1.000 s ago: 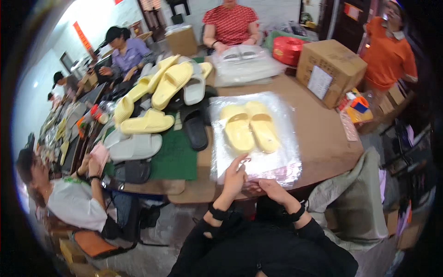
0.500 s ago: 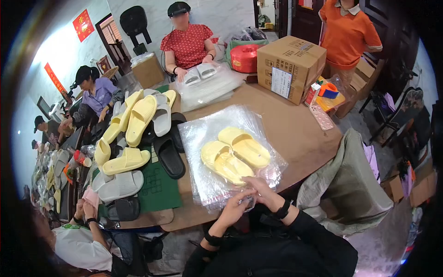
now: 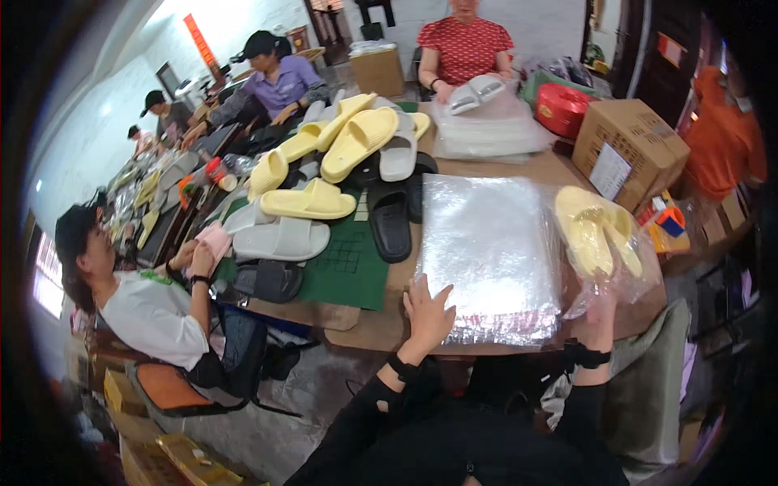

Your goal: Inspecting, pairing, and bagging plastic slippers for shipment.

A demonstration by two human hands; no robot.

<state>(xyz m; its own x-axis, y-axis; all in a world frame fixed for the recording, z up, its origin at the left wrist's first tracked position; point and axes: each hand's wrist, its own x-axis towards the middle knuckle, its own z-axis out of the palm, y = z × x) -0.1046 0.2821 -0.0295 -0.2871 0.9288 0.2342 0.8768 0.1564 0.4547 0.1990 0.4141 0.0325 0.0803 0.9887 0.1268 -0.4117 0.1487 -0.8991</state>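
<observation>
A pair of yellow slide slippers (image 3: pixel 585 233) lies in a clear plastic bag at the right side of the table. My right hand (image 3: pixel 601 304) is closed on the lower end of that bag. In front of me sits a flat stack of clear plastic bags (image 3: pixel 490 243). With fingers spread, my left hand (image 3: pixel 429 314) rests at the stack's lower left edge and holds nothing. Left of the stack is a heap of loose slides, among them a yellow slide (image 3: pixel 361 146), a grey slide (image 3: pixel 292 240) and a black slide (image 3: pixel 391 227).
Beyond the bags stands a cardboard box (image 3: pixel 636 150), with a red roll of twine (image 3: pixel 561 111) beside it. A person in red (image 3: pixel 463 49) handles grey slides across the table. Another in white (image 3: pixel 158 316) sits at left. A sack (image 3: pixel 660 381) hangs at the right edge.
The bagged yellow slippers have moved off the bag stack to the right, in my right hand. My left hand has let go and moved left onto the stack's edge. The view has turned left.
</observation>
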